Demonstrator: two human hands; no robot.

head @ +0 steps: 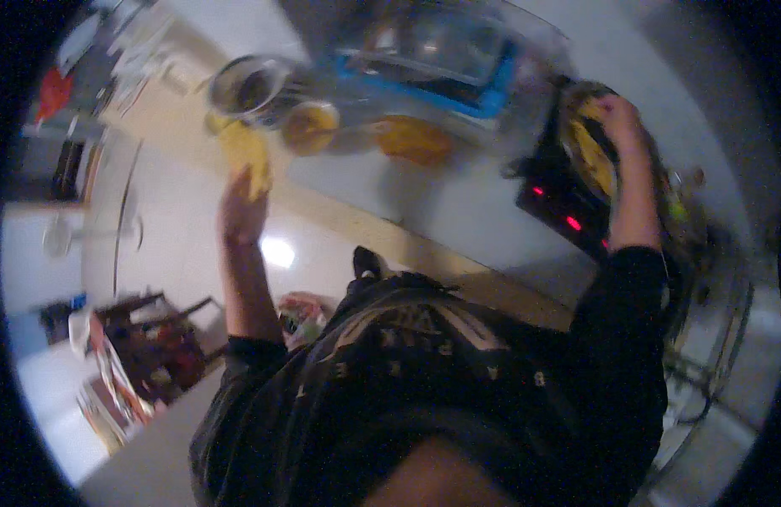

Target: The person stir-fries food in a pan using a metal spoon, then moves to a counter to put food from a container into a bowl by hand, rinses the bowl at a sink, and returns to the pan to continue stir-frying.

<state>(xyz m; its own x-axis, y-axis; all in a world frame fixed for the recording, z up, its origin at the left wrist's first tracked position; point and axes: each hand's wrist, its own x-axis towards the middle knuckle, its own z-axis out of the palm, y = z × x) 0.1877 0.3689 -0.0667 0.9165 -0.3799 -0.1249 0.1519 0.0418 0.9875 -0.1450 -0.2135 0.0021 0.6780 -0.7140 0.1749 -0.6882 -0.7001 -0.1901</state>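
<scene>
At the left, my left hand [241, 209] is closed around the lower end of a yellow cloth-like thing [244, 149]; blur hides its exact kind. My right hand [618, 117] reaches over the far side of a round pan [571, 136] with yellow food pieces [593, 158] in it. Its fingertips are at a yellowish piece, and whether they grip it is unclear. The pan sits on a black electric cooktop [555, 206] with red lit displays. Between my hands, orange-yellow food [415, 139] lies on the counter beside a small bowl [311, 127] of yellow contents.
A metal pot [248, 85] stands near the counter's left end. Behind the food is a blue-rimmed clear container [491, 98]. The pale counter [403, 196] runs across in front of me. A dark wooden chair or rack [162, 342] stands at lower left.
</scene>
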